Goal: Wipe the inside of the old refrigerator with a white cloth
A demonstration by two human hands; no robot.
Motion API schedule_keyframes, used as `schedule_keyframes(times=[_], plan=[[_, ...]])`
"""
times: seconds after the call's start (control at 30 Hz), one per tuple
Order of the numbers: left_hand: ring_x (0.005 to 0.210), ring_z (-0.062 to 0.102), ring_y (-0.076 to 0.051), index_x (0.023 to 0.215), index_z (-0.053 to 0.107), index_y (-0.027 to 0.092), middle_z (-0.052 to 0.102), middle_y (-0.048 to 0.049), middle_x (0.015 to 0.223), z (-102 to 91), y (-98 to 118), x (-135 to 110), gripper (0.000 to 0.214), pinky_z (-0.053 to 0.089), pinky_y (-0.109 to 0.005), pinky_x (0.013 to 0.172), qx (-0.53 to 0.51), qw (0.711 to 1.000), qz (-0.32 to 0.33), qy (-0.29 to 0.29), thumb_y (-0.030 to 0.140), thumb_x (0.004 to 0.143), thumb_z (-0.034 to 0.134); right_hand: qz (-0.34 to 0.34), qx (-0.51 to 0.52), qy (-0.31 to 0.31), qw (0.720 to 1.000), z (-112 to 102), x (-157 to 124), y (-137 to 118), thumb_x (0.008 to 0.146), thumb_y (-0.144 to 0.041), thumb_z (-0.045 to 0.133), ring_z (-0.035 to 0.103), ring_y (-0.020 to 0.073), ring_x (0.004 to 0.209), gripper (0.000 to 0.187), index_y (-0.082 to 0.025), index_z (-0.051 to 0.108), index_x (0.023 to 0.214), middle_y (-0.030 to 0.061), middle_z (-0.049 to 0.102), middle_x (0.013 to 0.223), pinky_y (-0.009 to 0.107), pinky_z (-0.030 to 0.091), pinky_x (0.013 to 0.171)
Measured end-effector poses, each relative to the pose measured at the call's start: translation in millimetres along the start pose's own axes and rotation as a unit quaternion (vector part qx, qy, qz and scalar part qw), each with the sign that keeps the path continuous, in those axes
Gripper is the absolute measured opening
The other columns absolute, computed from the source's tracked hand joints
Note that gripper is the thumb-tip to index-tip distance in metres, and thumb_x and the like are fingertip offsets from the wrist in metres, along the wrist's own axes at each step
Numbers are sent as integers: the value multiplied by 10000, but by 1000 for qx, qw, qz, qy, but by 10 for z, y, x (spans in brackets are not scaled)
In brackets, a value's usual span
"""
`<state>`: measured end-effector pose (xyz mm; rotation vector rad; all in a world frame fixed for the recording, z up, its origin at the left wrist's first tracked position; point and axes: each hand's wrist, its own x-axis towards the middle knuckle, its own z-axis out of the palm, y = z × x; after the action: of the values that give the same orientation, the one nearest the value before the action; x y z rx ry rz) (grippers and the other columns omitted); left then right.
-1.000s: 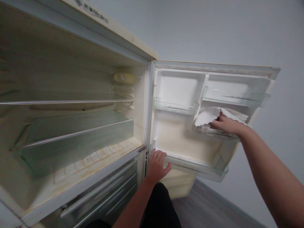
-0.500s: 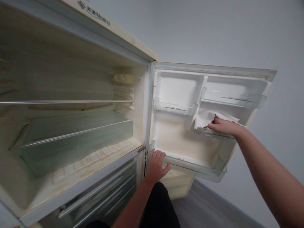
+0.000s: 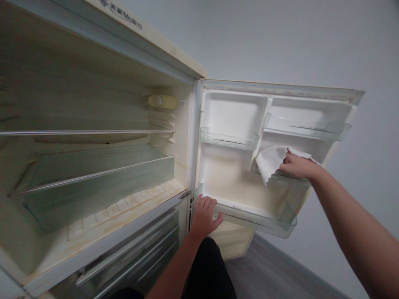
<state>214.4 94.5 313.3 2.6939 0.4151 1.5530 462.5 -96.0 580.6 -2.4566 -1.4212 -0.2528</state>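
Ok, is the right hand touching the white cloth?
Touching. The head view shows the right hand closed on the white cloth, with a loose end hanging beside it.

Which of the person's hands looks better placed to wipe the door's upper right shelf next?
Probably the right hand: it grips the white cloth just below the upper right shelf. The left hand holds no cloth and lies lower, at the bottom shelf.
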Motion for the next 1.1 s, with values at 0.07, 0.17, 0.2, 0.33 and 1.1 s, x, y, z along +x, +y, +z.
schedule_keyframes(times=[0.07,0.17,0.2,0.33,1.1], plan=[[1030,573,-259,1052,557,199,623,-64,980,2,-2,-1,298,342,-517,1138,2,1000,1,1,331,794,628,-51,41,-9,998,17,0,-20,710,-397,575,676,261,848,341,-182,651,964,80,728,892,363,543,826],[1040,571,-264,1054,556,196,622,-67,984,7,-3,-5,299,342,-516,1138,5,1000,2,2,330,796,625,-119,104,-27,987,46,13,-67,739,-443,558,670,266,943,425,-171,660,1049,89,728,1013,371,531,897],[1042,571,-265,1056,556,196,622,-68,985,8,-3,-6,300,341,-516,1139,5,1000,3,2,332,797,624,-121,112,-32,986,53,21,-78,746,-450,555,669,269,956,440,-168,663,1067,89,727,1037,374,531,904],[1033,577,-265,1058,558,203,622,-66,976,9,2,-5,297,342,-517,1140,5,1000,2,3,333,799,620,-101,110,-41,988,62,44,-97,776,-421,545,658,278,1016,440,-171,675,1115,71,718,1111,375,509,957],[1034,575,-251,1054,566,203,629,-61,975,8,-14,-11,297,344,-512,1140,3,1000,-4,-2,327,790,624,-74,81,-36,993,56,10,-155,790,-349,510,654,267,1013,442,-160,646,1166,74,706,1151,343,514,934]])
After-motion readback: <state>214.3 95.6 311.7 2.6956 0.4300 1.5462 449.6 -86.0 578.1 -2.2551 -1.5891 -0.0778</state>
